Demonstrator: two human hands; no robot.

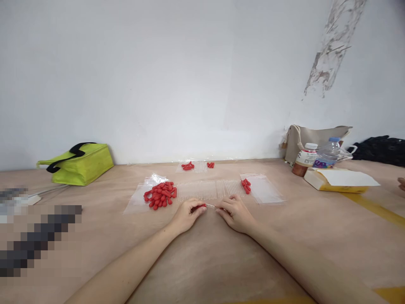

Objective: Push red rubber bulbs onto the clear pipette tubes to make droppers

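My left hand (189,216) pinches a red rubber dropper bulb (199,206), mostly covered by the fingers. Opposite it, my right hand (233,213) pinches a thin clear dropper tube (210,205), whose end meets the bulb or lies right at it; I cannot tell how far in it sits. Just beyond the hands lies a row of clear tubes (196,190). A heap of red bulbs (160,195) rests on a clear plastic bag (136,202) to the left. Several tubes with red bulbs on their ends (246,186) lie at the right, beside another clear bag (265,190).
Near the wall are more red bulbs (187,166) on clear plastic. A lime-green bag (84,164) stands at left. To the right are a brown drink bottle (304,160), a clear water bottle (329,153), a grey bag (316,135) and a yellow-white box (341,181). Someone's fingers (401,183) show at the right edge.
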